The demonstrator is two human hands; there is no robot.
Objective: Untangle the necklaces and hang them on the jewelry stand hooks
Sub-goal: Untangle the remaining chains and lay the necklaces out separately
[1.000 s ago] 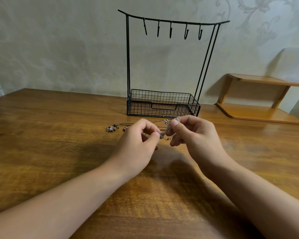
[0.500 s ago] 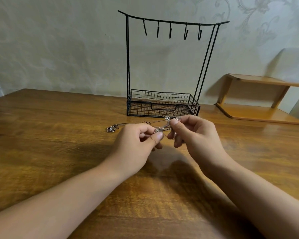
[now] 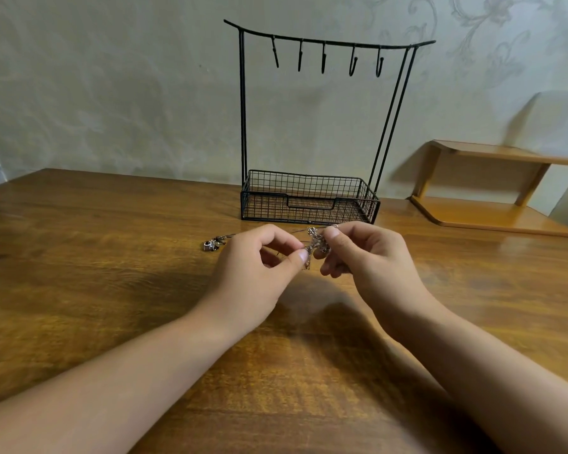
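A small silver tangle of necklaces (image 3: 316, 245) hangs just above the wooden table between my two hands. My left hand (image 3: 259, 273) pinches its lower end with thumb and forefinger. My right hand (image 3: 371, 260) pinches its upper end. A thin cord runs left from the tangle to a little cluster of metal charms (image 3: 212, 244) lying on the table. Behind the hands stands the black wire jewelry stand (image 3: 309, 198), with a mesh basket at its base and several bare hooks (image 3: 323, 60) on its top bar.
The brown wooden table (image 3: 95, 273) reaches back to a pale patterned wall. A low two-tier wooden shelf (image 3: 492, 211) sits at the back right, beside the stand.
Both hands have kept hold of the tangle and shifted their fingers on it. The tangle now hangs more upright between them. The charms on the table have stayed where they were.
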